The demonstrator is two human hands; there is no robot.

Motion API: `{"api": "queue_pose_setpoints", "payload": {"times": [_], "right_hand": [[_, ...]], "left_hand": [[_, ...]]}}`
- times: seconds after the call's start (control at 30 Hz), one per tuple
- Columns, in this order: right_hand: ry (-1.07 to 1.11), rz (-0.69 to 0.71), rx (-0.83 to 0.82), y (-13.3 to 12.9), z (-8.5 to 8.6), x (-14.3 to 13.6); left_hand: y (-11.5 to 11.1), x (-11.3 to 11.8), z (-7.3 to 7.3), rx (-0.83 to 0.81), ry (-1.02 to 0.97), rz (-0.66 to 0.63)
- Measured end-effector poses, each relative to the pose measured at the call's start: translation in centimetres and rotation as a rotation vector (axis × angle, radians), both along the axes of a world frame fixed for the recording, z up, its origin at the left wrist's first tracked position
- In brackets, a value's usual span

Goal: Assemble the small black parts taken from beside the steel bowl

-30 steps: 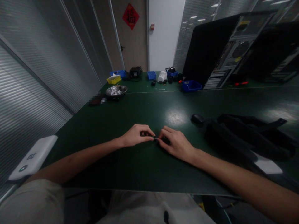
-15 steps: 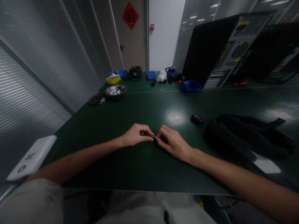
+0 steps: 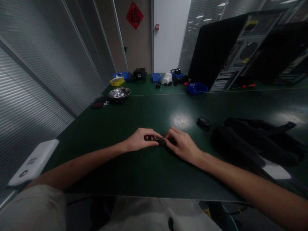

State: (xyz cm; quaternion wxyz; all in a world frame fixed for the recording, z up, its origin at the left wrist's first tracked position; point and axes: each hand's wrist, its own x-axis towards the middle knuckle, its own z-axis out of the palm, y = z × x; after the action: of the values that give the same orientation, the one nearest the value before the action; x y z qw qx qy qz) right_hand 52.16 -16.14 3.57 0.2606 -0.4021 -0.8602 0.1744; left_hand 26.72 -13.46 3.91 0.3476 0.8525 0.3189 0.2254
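My left hand point(image 3: 139, 140) is closed around a small dark, slim object point(image 3: 154, 138), whose kind I cannot tell; part of it shows between thumb and fingers. Just to the right, my right hand point(image 3: 181, 145) pinches thumb and forefinger together at that object's right end. What sits in this pinch is too small and dark to name. Both hands are low over the green tabletop point(image 3: 144, 173), near the front edge.
A black mouse point(image 3: 203, 122) and a black bag point(image 3: 255, 141) lie at the right. Farther back stand a metal bowl point(image 3: 119, 93), a yellow tray point(image 3: 117, 81), a blue bin point(image 3: 197, 88) and a computer tower point(image 3: 216, 51). A white device point(image 3: 33, 162) is at the left edge.
My right hand has drawn slightly to the right, and the gap between the two hands' fingertips is wider. My left hand stays in place, with its fingertips slightly farther apart.
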Motion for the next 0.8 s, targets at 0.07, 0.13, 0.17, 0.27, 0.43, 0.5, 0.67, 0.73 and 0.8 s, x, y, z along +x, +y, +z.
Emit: {"api": "queue_pose_setpoints", "payload": {"times": [0.07, 0.13, 0.17, 0.27, 0.43, 0.5, 0.67, 0.73, 0.8], "right_hand": [[-0.042, -0.015, 0.018, 0.1, 0.0, 0.1], [-0.106, -0.031, 0.047, 0.1, 0.0, 0.2], [-0.139, -0.039, 0.058, 0.0, 0.1, 0.2], [-0.196, -0.058, 0.056, 0.0, 0.4, 0.3], [-0.201, -0.089, 0.044, 0.0, 0.5, 0.5], [-0.194, -0.094, 0.044, -0.1, 0.5, 0.6], [-0.168, -0.094, 0.017, -0.1, 0.5, 0.8], [-0.164, -0.099, 0.016, -0.1, 0.5, 0.8], [-0.161, -0.1, 0.021, -0.1, 0.5, 0.7]], "left_hand": [[-0.1, 0.0, 0.1, 0.045, 0.021, 0.0], [-0.2, 0.0, 0.2, 0.079, 0.031, -0.01], [-0.2, 0.0, 0.3, 0.088, 0.034, -0.017], [-0.4, 0.1, 0.3, 0.084, 0.038, -0.026], [-0.4, 0.1, 0.1, 0.07, 0.043, 0.023], [-0.3, -0.1, 0.2, 0.079, 0.054, 0.01], [0.0, -0.8, 0.7, 0.169, 0.062, -0.054], [0.2, -0.9, 0.7, 0.197, 0.057, -0.076], [0.4, -1.0, 0.7, 0.205, 0.049, -0.085]]}}
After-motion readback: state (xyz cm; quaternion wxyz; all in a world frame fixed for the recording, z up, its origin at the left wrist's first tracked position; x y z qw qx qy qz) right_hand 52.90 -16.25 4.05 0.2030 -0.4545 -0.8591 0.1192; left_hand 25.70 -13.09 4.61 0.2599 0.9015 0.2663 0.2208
